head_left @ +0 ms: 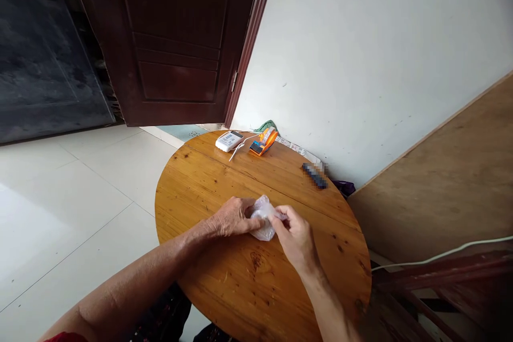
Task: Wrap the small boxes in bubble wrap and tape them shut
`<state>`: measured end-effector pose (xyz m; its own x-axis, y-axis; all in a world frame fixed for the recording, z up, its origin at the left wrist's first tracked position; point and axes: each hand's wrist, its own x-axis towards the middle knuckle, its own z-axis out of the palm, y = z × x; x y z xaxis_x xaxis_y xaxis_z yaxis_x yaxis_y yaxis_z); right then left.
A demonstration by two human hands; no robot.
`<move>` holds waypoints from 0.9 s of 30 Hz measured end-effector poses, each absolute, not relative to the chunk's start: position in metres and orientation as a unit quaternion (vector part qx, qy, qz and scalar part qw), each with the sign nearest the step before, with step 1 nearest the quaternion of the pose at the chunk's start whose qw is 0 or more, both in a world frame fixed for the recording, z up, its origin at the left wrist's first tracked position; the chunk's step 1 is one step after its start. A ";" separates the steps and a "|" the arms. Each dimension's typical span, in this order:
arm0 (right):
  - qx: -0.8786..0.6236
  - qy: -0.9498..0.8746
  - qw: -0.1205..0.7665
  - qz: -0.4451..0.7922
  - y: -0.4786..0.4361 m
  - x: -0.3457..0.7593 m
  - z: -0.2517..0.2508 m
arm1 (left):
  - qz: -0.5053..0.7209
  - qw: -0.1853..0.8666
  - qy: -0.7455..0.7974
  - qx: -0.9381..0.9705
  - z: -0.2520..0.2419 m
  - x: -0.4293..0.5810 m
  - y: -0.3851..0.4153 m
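Note:
A small crumpled clear plastic bag [263,220] lies on the round wooden table [224,181], near its middle. My left hand [232,217] grips the bag's left side with curled fingers. From the right, my right hand [294,235] pinches the bag's upper edge between thumb and fingertips. What is inside the bag cannot be made out.
At the table's far edge sit a white device with a cord [228,140], an orange and white object [263,141] and a dark flat bar [315,176]. A white wall stands behind, a dark wooden door [176,43] at the back, a plywood board [444,181] at right, pale floor tiles at left.

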<state>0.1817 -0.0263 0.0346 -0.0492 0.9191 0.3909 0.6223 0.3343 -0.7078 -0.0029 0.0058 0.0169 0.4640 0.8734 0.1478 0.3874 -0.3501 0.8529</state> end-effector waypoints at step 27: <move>-0.522 -0.597 0.428 0.433 0.002 0.184 0.021 | 0.436 0.632 0.355 0.533 -0.005 0.004 0.024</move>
